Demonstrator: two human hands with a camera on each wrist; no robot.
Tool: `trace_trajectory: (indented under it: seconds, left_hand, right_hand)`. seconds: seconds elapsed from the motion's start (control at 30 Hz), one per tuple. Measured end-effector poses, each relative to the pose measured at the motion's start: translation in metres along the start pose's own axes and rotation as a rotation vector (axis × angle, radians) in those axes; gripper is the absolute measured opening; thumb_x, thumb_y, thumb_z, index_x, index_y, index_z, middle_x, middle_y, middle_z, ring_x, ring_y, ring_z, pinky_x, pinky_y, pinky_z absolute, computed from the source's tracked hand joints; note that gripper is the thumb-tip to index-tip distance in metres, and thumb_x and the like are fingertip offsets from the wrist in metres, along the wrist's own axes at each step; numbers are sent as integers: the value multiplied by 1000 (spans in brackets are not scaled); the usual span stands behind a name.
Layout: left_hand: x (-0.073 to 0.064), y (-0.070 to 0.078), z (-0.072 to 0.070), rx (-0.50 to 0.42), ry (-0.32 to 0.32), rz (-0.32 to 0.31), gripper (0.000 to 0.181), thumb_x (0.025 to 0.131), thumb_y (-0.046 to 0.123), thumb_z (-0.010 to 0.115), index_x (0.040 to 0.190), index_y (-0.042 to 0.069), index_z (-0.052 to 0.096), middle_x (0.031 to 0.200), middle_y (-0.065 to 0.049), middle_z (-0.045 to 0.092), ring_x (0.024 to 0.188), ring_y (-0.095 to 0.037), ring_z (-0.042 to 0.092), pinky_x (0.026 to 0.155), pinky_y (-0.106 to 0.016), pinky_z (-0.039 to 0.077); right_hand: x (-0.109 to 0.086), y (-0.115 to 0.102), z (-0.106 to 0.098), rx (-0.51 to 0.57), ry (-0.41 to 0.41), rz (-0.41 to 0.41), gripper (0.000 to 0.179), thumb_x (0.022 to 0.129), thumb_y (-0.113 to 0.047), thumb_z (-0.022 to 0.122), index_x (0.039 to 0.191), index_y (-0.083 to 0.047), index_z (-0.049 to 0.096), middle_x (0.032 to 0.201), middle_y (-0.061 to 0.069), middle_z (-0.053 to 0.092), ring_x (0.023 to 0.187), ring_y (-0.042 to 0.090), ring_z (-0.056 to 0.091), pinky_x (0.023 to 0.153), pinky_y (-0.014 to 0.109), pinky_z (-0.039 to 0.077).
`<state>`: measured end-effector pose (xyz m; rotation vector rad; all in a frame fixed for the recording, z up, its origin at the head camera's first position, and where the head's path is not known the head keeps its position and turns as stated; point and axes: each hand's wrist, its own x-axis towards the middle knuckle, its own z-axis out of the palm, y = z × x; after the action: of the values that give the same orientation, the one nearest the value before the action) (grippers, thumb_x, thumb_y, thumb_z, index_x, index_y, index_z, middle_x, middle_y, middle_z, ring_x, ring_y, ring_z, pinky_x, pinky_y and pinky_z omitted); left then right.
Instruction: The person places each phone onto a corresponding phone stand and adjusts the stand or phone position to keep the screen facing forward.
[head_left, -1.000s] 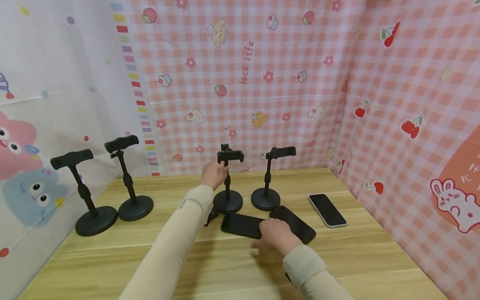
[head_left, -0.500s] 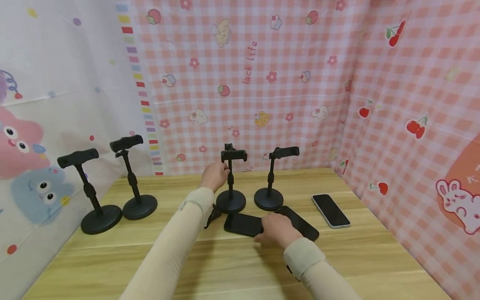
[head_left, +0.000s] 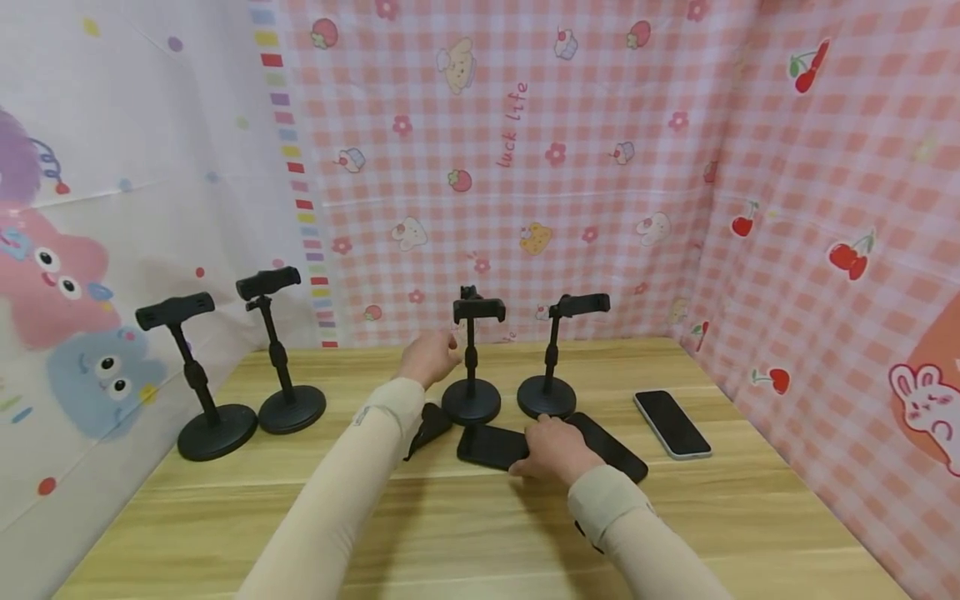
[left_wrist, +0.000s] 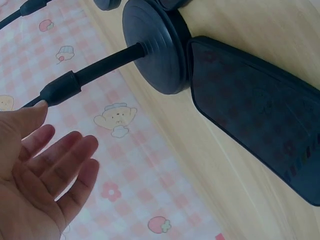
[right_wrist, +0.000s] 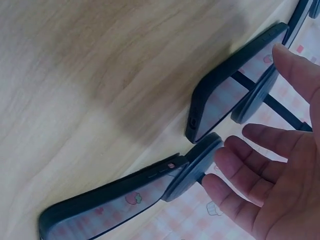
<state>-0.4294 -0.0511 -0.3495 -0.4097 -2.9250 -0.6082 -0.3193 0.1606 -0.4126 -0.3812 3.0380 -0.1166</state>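
My left hand (head_left: 429, 358) is just left of a black phone stand (head_left: 471, 350) with a round base. In the left wrist view the fingers are loosely bent, and the thumb tip overlaps the stand's pole (left_wrist: 107, 65); whether it touches cannot be told. A dark phone (head_left: 431, 427), partly hidden by the left arm, lies beside that base. My right hand (head_left: 558, 450) is over the gap between a black phone (head_left: 491, 447) and a slanted black phone (head_left: 611, 448). In the right wrist view its fingers are loosely spread, apart from the phones, gripping nothing.
Another black stand (head_left: 551, 358) is right of the middle one. Two more, a near stand (head_left: 198, 379) and a farther stand (head_left: 277, 358), are at the left. A pale-edged phone (head_left: 673, 425) lies at the right on the wooden table (head_left: 465, 533). Patterned cloth (head_left: 585, 200) hangs behind.
My left hand has drawn left, away from the middle stand's pole below its clamp. My right hand has shifted slightly left and forward over the phones. The head view has turned a little left.
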Motion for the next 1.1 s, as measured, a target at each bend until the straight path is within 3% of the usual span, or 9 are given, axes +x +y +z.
trace_trajectory:
  seconds: [0.3, 0.57, 1.1]
  left_hand:
    - [-12, -2, -10, 38, -138, -23, 37, 93, 20, 71, 124, 2, 64, 123, -14, 64, 110, -31, 61, 92, -46, 49]
    - [-23, -4, -16, 97, -213, -38, 38, 91, 19, 73, 124, 1, 64, 124, -14, 64, 111, -30, 60, 94, -45, 48]
    - [-39, -16, -31, 113, -221, -66, 43, 91, 19, 73, 128, -1, 62, 127, -16, 62, 116, -33, 59, 97, -46, 46]
  right_hand:
    - [7, 0, 4, -24, -2, -14, 72, 79, -53, 80, 126, -2, 64, 122, 21, 56, 118, 39, 52, 91, 51, 48]
    - [18, 0, 8, -25, -50, -26, 73, 79, -55, 79, 127, -3, 64, 121, 19, 55, 115, 36, 52, 91, 50, 48]
    - [26, 2, 13, 15, -71, -22, 71, 76, -53, 82, 123, -2, 65, 119, 19, 56, 116, 38, 53, 92, 52, 47]
